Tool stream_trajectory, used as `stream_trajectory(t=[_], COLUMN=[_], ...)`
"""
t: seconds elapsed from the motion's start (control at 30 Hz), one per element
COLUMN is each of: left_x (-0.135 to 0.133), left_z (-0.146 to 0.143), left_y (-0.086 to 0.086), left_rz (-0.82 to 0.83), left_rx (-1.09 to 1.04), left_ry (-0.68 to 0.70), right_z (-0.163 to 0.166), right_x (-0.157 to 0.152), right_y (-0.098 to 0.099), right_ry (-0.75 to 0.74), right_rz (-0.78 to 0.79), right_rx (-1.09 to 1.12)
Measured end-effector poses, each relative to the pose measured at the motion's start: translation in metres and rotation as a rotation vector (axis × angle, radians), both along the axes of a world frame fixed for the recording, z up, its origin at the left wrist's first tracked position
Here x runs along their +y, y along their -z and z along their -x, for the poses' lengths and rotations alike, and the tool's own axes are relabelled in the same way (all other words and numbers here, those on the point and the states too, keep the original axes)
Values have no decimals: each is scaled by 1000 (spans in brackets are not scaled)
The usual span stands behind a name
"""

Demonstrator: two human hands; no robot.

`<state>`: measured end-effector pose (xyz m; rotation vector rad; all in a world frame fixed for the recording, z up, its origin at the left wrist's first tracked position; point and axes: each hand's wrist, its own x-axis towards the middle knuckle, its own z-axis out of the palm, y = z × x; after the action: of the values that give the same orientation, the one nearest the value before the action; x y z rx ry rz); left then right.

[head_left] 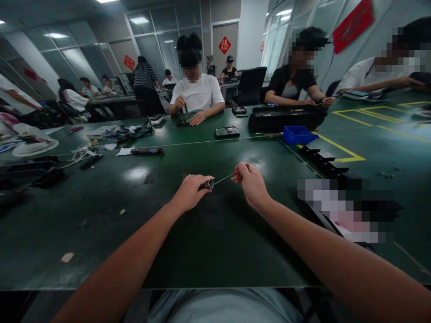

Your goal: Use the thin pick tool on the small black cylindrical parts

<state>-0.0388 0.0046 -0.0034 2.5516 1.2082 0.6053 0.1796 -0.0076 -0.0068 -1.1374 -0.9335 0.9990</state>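
My left hand [190, 192] is closed in a fist around a small dark cylindrical part [208, 184] with a metal end. A thin metal rod [224, 179] runs from that end to my right hand [251, 181]. My right hand pinches the rod's far end, where a small reddish handle shows between the fingers. Both hands hover just above the dark green table [208, 233], near its middle.
A blue bin [298, 134], a long black tray [286, 117] and a row of black blocks [325, 160] lie at the right. Cables, papers and a white fan [33, 144] clutter the left. Other people sit across the table, working.
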Motion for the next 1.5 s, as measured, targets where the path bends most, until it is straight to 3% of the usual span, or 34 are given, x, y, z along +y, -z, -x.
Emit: stream_trajectory(t=[0.4,0.6,0.83,1.03,1.3,1.5], left_x=[-5,-7,-7,-5,-6,-6], left_z=[-4,-5,-5,-3,-3,-3], left_y=[0,-3,-1,0,-1,-1], left_rz=[51,53,38,38,48,47], left_rx=[-59,-79,-86,-75,-77,-95], left_ry=[-45,-78,-86,-84,-96,-103], right_z=[3,1,-3,-3,-1,0], right_x=[-13,-18,-25,-22,-23,-24], right_y=[-8,-15,-28,-21,-20,-16], right_ry=[-43,-55,24,-99,-101,-134], right_rz=[-166,-153,-74,-209,-141,-206], right_rx=[-294,-344,-673,-626,-649,-609])
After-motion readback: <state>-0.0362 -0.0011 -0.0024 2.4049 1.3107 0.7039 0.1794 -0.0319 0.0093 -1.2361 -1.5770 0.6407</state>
